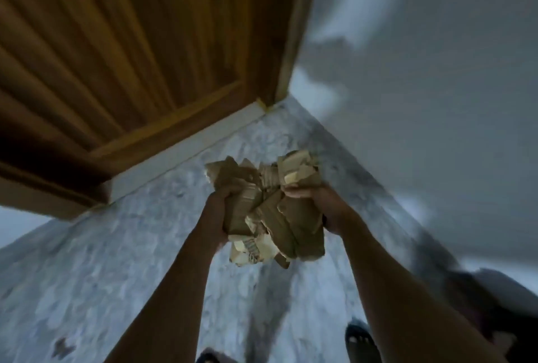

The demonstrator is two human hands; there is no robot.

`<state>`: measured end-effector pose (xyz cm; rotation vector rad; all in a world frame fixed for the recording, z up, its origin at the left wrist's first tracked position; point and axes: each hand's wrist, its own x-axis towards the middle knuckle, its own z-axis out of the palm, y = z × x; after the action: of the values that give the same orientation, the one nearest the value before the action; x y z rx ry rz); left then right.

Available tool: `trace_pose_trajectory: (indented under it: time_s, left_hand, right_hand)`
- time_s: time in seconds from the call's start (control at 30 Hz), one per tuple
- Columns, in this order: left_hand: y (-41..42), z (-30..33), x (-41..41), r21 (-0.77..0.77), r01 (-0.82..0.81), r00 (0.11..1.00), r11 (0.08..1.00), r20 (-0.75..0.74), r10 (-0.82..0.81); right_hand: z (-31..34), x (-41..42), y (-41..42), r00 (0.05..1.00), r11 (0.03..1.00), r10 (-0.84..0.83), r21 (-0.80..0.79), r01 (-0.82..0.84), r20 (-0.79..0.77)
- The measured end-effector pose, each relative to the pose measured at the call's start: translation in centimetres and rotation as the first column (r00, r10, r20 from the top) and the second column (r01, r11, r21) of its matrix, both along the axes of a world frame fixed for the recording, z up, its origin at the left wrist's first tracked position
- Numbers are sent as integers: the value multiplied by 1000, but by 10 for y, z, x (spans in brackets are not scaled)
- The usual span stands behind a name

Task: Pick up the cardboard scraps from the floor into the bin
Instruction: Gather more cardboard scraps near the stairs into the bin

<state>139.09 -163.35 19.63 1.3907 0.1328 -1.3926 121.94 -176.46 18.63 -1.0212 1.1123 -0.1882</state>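
Both hands, left hand and right hand, have fingers curled tight around a big wad of cardboard scraps held above the floor, so pickup looks mostly done, no bin in sight yet.

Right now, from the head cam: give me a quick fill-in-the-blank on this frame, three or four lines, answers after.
1. The bundle of cardboard scraps is gripped by ____ hands: the left hand and the right hand.
2. The door is made of ____.
3. The bundle is held above the ____.
4. The bin is ____ in this view.

Answers: both; wood; floor; not visible
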Motion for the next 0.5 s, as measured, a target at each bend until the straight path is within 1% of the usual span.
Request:
trace_pose_trajectory:
  time_s: [0.1, 0.23, 0.3, 0.4, 0.43, 0.5]
  left_hand:
    - [-71, -4, -127, 19, 225, 974, 974, -19, -225]
    - [-140, -20, -314, 41, 477, 879, 878, -42, -475]
    - [-162, -35, -407, 54, 595, 802, 802, -91, -590]
    - [-180, -73, -531, 34, 705, 704, 708, -158, -693]
    - [-182, -88, -568, 34, 747, 658, 664, -174, -732]
    - [-181, -114, -633, 61, 824, 566, 564, -160, -809]
  right_hand:
    - [-2, -152, -31, 976, 976, -215, 29, 216, -33]
    - [-15, -354, -50, 903, 904, -422, 35, 426, -87]
    - [-27, -449, -46, 836, 836, -535, 68, 545, -121]
    - [-54, -573, -32, 714, 702, -672, 139, 698, -196]
    - [-66, -610, -26, 669, 653, -709, 149, 742, -221]
    - [-90, -671, -9, 613, 591, -746, 166, 789, -261]
